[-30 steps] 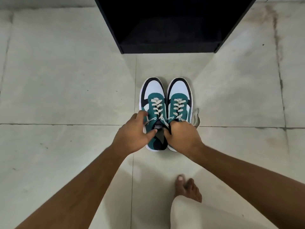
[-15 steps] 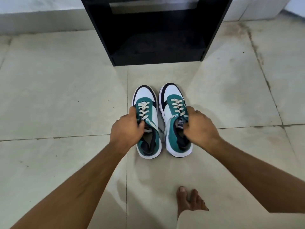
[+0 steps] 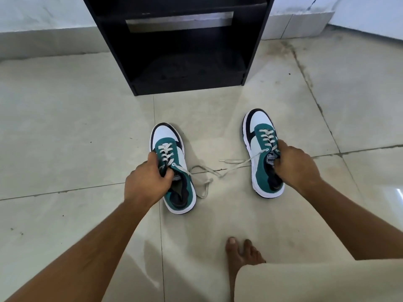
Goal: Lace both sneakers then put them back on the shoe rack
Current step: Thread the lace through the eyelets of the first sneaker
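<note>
Two teal, white and navy sneakers with cream laces are in the head view, toes pointing away from me. My left hand (image 3: pixel 145 178) grips the left sneaker (image 3: pixel 174 171) at its tongue and collar. My right hand (image 3: pixel 294 164) grips the right sneaker (image 3: pixel 261 158) the same way. The two shoes are well apart. Loose lace ends (image 3: pixel 209 173) trail over the floor between them. The black shoe rack (image 3: pixel 185 46) stands open-fronted straight ahead, its bottom shelf bare.
Pale floor tiles (image 3: pixel 65 127) spread all around the rack. A white wall base (image 3: pixel 43 40) runs behind it. My bare foot (image 3: pixel 242 256) and a knee in light cloth (image 3: pixel 316 282) sit at the bottom right.
Both hands took a shoe each and pulled the pair apart sideways. The laces now drag loose between them. My view has tilted up, showing more of the rack.
</note>
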